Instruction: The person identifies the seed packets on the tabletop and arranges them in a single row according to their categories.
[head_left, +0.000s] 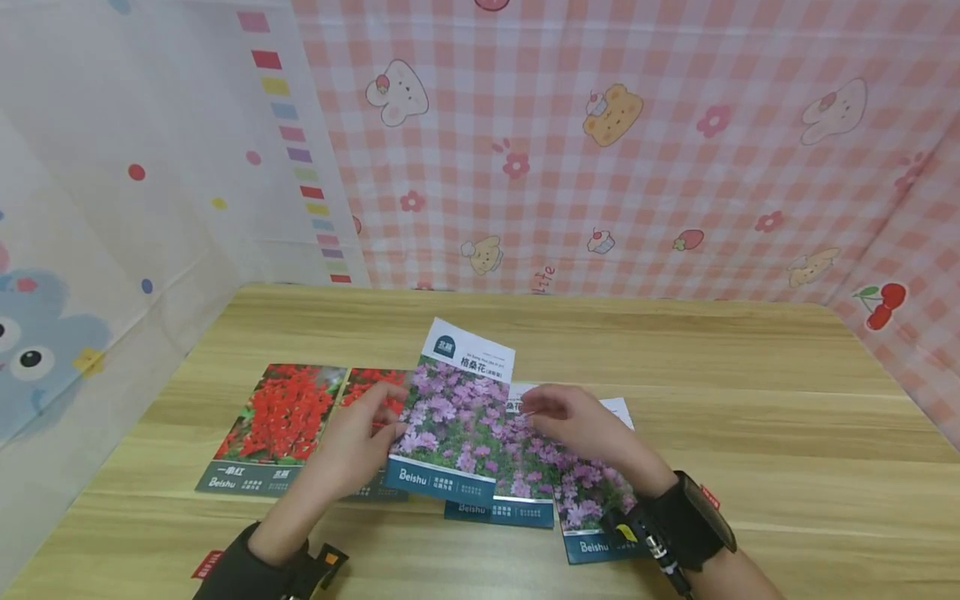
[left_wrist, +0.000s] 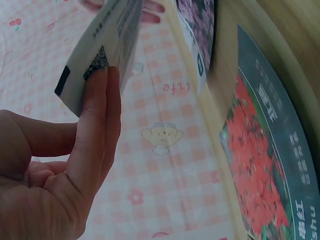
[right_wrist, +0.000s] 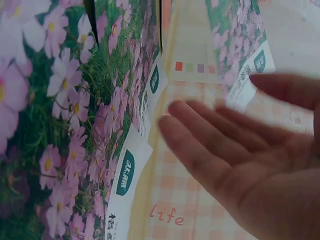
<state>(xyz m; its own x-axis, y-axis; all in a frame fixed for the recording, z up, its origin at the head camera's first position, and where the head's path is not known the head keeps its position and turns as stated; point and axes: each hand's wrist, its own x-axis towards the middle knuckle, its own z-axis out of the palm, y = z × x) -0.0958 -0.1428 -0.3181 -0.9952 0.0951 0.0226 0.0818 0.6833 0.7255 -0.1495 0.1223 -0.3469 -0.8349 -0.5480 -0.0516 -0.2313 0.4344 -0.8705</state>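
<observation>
My left hand [head_left: 348, 458] pinches a flower seed packet [head_left: 456, 412] by its left edge, lifted and tilted above the table. Pink-purple blossoms and a white top band show on its front; in the left wrist view, fingers lie against its printed back. My right hand [head_left: 581, 423] is just right of that packet, fingers relaxed and apart from it in the right wrist view. Below lie two matching purple-flower packets, a middle one [head_left: 531, 479] partly covered by the held packet and a right one [head_left: 588, 508] partly hidden by my right forearm.
To the left, two red-flower packets lie side by side: an outer one [head_left: 281, 412] and an inner one [head_left: 367, 385] partly behind my left hand. The wooden table [head_left: 787, 433] meets a pink checked cloth [head_left: 555, 200] at the back and a pale cloth [head_left: 150, 233] on the left.
</observation>
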